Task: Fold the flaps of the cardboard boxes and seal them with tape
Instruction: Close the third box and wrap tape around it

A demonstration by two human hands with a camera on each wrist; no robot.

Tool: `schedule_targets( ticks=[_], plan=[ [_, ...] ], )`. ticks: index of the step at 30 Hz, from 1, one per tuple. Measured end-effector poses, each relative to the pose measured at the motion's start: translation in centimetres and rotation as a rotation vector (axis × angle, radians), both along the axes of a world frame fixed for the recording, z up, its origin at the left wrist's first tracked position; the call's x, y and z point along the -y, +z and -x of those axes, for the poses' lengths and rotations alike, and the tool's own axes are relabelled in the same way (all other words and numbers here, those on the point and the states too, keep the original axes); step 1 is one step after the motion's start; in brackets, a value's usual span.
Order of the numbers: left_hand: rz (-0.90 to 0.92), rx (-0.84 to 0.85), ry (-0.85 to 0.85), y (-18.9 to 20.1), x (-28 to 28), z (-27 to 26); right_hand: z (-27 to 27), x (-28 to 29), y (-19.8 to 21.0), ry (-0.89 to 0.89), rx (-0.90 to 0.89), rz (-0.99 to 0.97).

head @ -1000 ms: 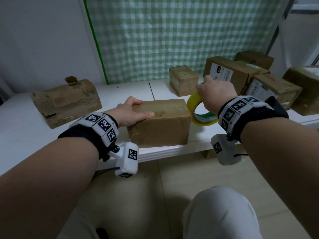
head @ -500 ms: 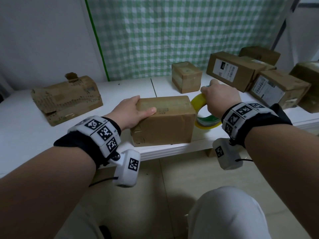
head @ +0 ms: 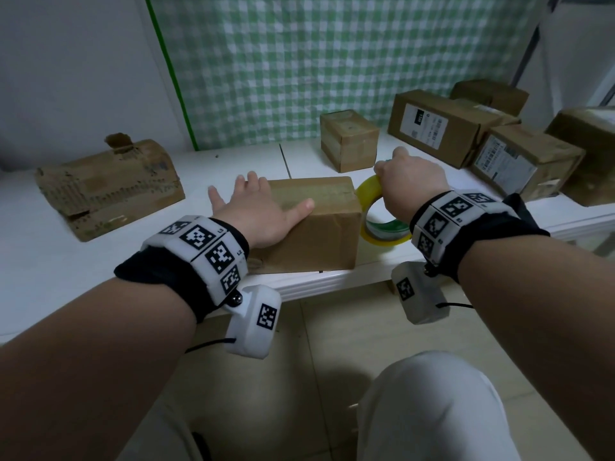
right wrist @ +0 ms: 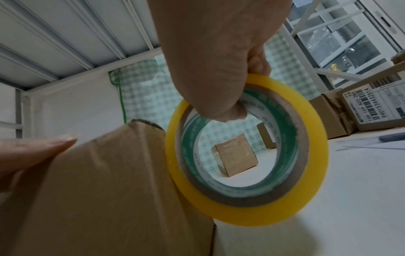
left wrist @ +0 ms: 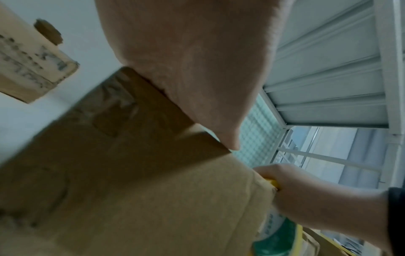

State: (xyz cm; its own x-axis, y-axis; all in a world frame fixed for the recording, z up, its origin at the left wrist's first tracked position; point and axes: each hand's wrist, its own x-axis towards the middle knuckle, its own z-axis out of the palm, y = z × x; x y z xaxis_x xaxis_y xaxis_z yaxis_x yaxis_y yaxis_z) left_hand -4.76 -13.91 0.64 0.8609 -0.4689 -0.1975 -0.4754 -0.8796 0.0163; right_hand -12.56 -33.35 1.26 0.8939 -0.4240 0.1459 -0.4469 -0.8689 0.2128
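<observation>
A closed brown cardboard box lies at the front edge of the white table. My left hand lies flat on the box's left top, fingers spread and straight, thumb along the top face. Against the box's right end my right hand grips a yellow roll of tape with a green-printed core, standing on edge. Its fingers curl through the core and over the roll's top. In the left wrist view the roll shows below that hand.
A crumpled, torn box lies at the table's left. A small cube-shaped box stands behind the roll. Several labelled boxes crowd the back right. A green checked curtain hangs behind. My knees are below the table edge.
My left hand has gone from cupping the box's left top edge to lying flat with fingers spread. The right hand with the roll has come down against the box's right end.
</observation>
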Motion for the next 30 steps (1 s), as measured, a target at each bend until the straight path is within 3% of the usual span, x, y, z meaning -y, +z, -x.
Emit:
schedule_targets(
  ticks=[7, 18, 24, 30],
  plan=[
    [0.023, -0.071, -0.284, 0.5, 4.4, 2.3, 0.0, 0.1, -0.1, -0.004, -0.022, 0.007],
    [0.111, -0.095, -0.504, 0.5, 6.3, 3.6, -0.1, 0.1, -0.2, 0.002, -0.012, 0.020],
    [0.184, -0.222, -0.425, 1.6, 6.8, 2.7, 0.4, 0.0, -0.2, 0.008, -0.012, 0.023],
    [0.066, -0.093, -0.357, 1.1, 7.7, 1.6, 1.6, -0.8, 0.0, 0.055, 0.028, 0.028]
  ],
)
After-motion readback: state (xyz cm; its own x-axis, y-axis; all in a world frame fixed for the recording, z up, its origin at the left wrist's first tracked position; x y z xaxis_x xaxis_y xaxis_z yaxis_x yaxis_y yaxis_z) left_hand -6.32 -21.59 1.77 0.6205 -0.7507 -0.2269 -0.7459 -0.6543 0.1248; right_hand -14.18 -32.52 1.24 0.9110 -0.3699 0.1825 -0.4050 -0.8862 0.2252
